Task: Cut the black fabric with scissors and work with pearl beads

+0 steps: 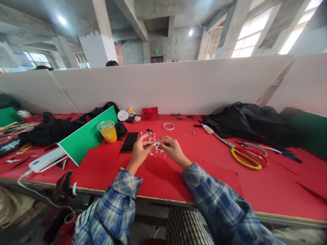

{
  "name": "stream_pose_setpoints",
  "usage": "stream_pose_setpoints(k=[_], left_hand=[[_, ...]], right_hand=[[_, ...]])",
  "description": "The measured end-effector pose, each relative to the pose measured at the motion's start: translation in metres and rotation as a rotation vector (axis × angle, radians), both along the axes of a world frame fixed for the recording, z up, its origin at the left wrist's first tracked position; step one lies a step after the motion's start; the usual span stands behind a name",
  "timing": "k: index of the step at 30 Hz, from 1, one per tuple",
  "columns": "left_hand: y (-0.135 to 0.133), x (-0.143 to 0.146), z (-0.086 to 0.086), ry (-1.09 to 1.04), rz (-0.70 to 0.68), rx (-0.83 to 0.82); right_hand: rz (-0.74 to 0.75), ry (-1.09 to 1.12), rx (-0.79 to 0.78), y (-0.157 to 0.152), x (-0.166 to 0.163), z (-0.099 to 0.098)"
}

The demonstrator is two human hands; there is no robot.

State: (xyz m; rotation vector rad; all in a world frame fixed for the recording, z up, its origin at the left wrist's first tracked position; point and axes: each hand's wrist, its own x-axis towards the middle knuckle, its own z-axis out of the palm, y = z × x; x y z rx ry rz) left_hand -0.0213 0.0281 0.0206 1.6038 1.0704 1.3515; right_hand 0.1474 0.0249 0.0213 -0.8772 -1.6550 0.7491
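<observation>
Two bare hands meet over the red desk [214, 166], fingertips nearly touching around a tiny white piece [156, 144]. Left hand [140, 149]: thumb and fingers pinching the piece from its side. Right hand [174, 148]: thumb and forefinger pinched on the other side. Can't tell if it's one piece or two butted together, fingers hide most of it. More of the same, loose white bits [159, 150], lie scattered on the desk just below and behind the fingertips. Handling, my read: very light, probably stiff, likely hard and smooth, so it could skid or ping off if squeezed at an edge. Fragility unclear at this size. Best hold is fingertip pads on opposite sides, light pressure, kept low over the desk so a drop stays in the pile. Around it: dark phone [129, 142] just beside the left hand, white ring [168, 126] behind the pile, small white bottle [207, 129] and scissors [246, 162] well off to the right.
</observation>
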Motion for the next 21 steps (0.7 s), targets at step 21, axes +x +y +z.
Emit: stream_pose_setpoints(k=[21], left_hand=[[-0.002, 0.005, -0.002, 0.392, 0.109, 0.201]], right_hand=[[-0.039, -0.493, 0.334, 0.004, -0.003, -0.016]])
